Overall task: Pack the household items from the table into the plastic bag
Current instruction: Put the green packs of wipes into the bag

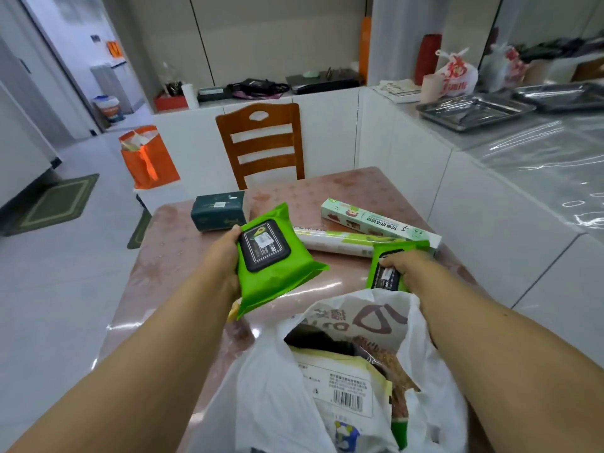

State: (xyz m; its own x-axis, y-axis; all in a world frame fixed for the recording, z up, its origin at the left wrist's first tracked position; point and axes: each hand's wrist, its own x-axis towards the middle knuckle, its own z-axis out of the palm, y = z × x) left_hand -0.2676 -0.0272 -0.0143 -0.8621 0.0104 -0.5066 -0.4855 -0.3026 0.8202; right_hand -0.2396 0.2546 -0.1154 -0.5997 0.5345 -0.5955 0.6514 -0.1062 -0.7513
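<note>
White and thin, the plastic bag (pixel 261 397) stands open at the near edge of the table (pixel 359 188), already part filled: a pale packet with a barcode label (pixel 343 387) and a brownish pack (pixel 397 371) show inside its mouth.

Just beyond the bag's left side, the left hand (pixel 225 253) grips a green wipes pack (pixel 271 266) by its edge, thumb curled onto the dark lid, holding it tilted and lifted off the table. Just beyond the bag's far rim, the right hand (pixel 405 263) lies on a second green wipes pack (pixel 389 269), its fingers bent down over the top; whether it has lifted the pack I cannot tell.

Farther from the bag lie a roll in green-and-white wrap (pixel 336 241), then a long pale green box (pixel 376 223), and off to the far left a dark tissue pack (pixel 219 210).

I judge the packing roughly half done: some goods are in, two wipes packs are in hand, and three items are untouched. A wooden chair (pixel 260 142) stands past the table's far side.
</note>
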